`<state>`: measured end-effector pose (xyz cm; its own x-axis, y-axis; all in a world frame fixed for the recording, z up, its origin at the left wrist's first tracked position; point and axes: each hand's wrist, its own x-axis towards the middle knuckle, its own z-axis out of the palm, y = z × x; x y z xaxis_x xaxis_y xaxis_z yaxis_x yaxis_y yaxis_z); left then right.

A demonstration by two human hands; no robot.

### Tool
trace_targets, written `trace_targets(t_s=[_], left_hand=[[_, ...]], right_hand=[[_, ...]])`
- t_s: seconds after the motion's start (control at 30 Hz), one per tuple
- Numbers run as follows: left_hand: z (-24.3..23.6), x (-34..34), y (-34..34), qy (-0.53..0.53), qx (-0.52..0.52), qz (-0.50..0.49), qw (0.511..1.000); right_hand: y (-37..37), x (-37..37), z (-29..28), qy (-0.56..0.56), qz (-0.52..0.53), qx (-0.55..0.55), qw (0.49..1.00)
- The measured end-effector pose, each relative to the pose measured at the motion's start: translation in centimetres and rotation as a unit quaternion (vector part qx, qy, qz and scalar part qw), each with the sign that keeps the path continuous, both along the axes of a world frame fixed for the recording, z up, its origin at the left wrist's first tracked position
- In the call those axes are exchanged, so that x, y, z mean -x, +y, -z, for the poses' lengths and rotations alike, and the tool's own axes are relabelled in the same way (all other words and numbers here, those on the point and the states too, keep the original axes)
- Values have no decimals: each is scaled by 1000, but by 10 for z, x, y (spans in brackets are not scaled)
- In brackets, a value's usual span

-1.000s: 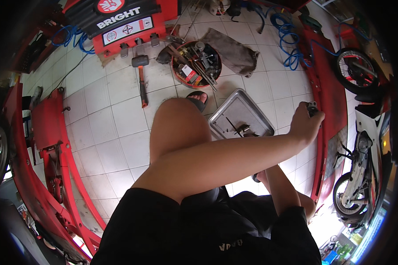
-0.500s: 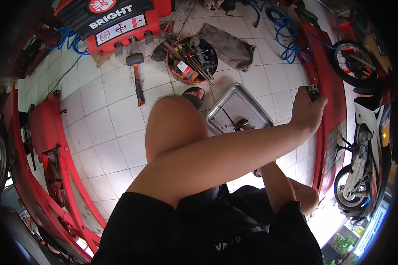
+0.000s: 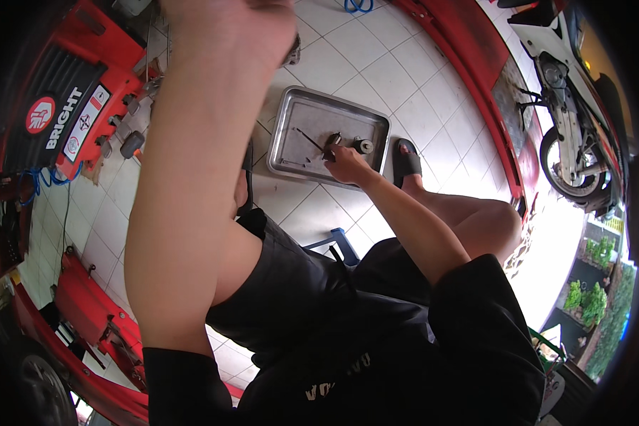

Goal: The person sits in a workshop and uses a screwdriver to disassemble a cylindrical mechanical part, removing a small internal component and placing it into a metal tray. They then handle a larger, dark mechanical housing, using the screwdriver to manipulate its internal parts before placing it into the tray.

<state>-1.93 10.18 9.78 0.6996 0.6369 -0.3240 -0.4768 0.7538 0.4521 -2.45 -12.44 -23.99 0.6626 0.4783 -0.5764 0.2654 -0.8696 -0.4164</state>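
Observation:
A silver metal tray (image 3: 319, 117) lies on the tiled floor between my feet. My right hand (image 3: 348, 165) reaches into it, fingers closed around a dark metal part (image 3: 331, 144) that sits low over the tray's bottom. Close beside that hand stands a short metal cylinder (image 3: 364, 145). A thin dark rod (image 3: 309, 138) and a few small pieces lie to the left of it. High at the upper edge is my left hand (image 3: 231, 28), blurred and partly cut off, so its fingers and anything in them are hidden.
A red and black tool cabinet (image 3: 57, 106) stands at the left, with a mallet head (image 3: 131, 145) beside it. A long red lift rail (image 3: 476, 78) runs along the right, a motorcycle (image 3: 568, 113) beyond it. A blue frame piece (image 3: 343, 246) shows near my lap.
My left arm has swung from across the right side, where its hand gripped a tool, to the upper left. The view has turned, showing more of the tray and my right hand.

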Motion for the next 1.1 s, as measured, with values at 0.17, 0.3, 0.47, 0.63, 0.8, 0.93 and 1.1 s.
trace_targets(t_s=[0.17,0.3,0.47,0.63,0.8,0.93,1.1], left_hand=[[21,7,12,-108,-19,61,992],[18,7,9,-87,6,52,995],[10,0,4,-28,1,0,1000],[2,-4,3,-8,30,1,1000],[13,-13,11,8,54,53,997],[2,-4,-1,-6,28,6,1000],[12,-6,-1,-11,4,25,1000]], right_hand=[[1,9,-1,0,22,25,999],[9,11,0,-7,11,77,997],[-13,30,9,-9,-30,68,997],[-24,26,6,2,-30,34,999],[-22,41,-14,4,-39,42,998],[-24,54,-23,26,-64,53,996],[-33,62,-25,17,-43,90,995]])
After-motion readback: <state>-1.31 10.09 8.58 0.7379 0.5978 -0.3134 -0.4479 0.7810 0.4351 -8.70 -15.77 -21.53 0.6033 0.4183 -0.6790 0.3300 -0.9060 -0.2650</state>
